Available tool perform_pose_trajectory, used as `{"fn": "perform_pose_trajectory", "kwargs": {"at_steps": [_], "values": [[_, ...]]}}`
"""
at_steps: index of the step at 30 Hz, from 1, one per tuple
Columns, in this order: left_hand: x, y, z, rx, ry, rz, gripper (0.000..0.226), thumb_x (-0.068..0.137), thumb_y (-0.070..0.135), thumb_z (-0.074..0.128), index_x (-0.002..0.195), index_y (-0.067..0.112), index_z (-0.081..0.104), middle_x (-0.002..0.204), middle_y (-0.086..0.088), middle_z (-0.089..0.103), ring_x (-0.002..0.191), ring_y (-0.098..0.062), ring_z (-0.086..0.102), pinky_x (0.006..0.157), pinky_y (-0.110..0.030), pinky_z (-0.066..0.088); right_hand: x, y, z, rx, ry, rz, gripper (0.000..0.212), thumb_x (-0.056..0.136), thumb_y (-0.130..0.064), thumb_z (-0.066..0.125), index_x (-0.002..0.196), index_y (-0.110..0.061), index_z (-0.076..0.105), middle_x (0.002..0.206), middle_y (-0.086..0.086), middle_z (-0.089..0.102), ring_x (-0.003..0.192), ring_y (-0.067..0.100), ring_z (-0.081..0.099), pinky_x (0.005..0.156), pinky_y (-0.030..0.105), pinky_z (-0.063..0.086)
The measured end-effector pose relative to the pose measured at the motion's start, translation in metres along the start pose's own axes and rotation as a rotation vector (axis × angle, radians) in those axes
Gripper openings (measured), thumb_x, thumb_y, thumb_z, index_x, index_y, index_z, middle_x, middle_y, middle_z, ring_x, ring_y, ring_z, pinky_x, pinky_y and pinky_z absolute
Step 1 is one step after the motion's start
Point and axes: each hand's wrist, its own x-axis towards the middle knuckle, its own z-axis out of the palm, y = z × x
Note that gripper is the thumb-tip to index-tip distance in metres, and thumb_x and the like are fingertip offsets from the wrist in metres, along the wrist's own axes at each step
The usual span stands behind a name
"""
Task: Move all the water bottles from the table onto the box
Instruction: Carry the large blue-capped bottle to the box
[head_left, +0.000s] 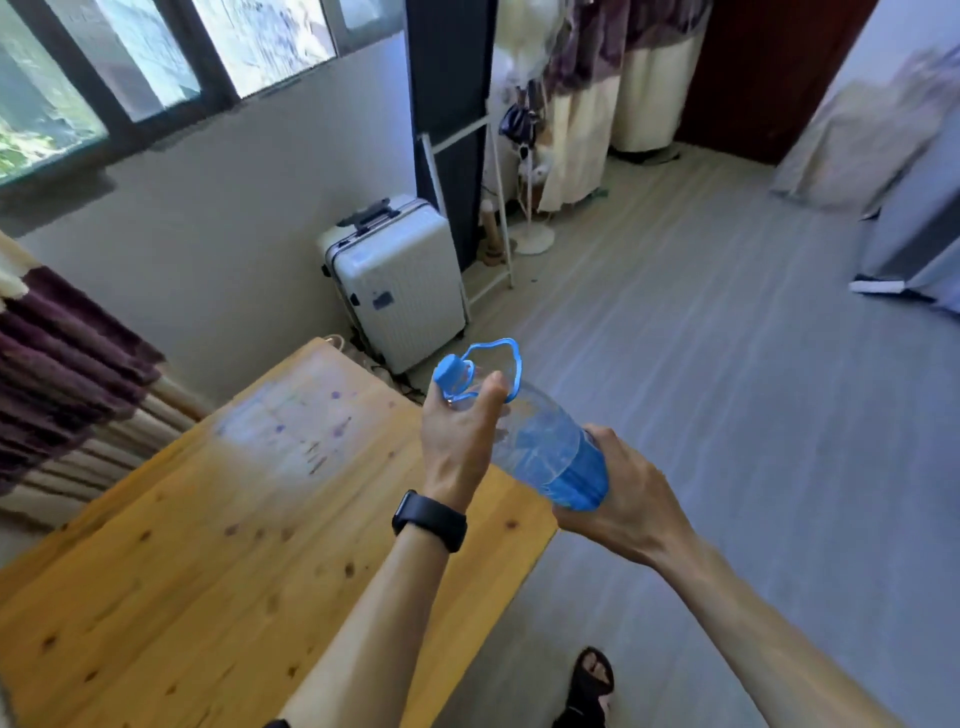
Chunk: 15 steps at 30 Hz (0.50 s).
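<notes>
both hands (460, 441) closed, raised forward

table (156, 597) cut off at left and bottom edges, bottle (540, 441) base hidden by right hand (618, 493)

open floor (727, 415) right of table (156, 597); suitcase (397, 286) beyond its far end

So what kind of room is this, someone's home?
Probably a lived-in room at home: a white suitcase stands by the wall, curtains hang at the back, and a plain wooden table sits under the window.
</notes>
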Motion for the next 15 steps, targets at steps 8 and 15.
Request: {"fn": "perform_pose_trajectory", "kwargs": {"at_steps": [8,15], "values": [[0.045,0.030,0.176,-0.050,-0.151,-0.043,0.037,0.071,0.040,0.071,0.101,0.021,0.061,0.083,0.005,0.071,0.075,-0.019,0.074,0.064,-0.037,0.055,0.063,0.102,-0.119,-0.011,0.062,0.101,0.071,0.060,-0.043,0.079,0.119,-0.034,0.042,0.106,-0.010,0.059,0.088,0.019,0.058,0.073,0.037,0.053],[0.098,0.091,0.318,-0.065,-0.328,0.057,0.049,0.070,0.044,0.070,0.113,0.021,0.059,0.093,0.003,0.074,0.085,-0.020,0.076,0.074,-0.043,0.059,0.129,0.160,-0.235,-0.051,0.251,0.142,0.074,0.060,-0.043,0.081,0.122,-0.035,0.040,0.109,-0.011,0.057,0.091,0.019,0.057,0.073,0.035,0.052]]}}
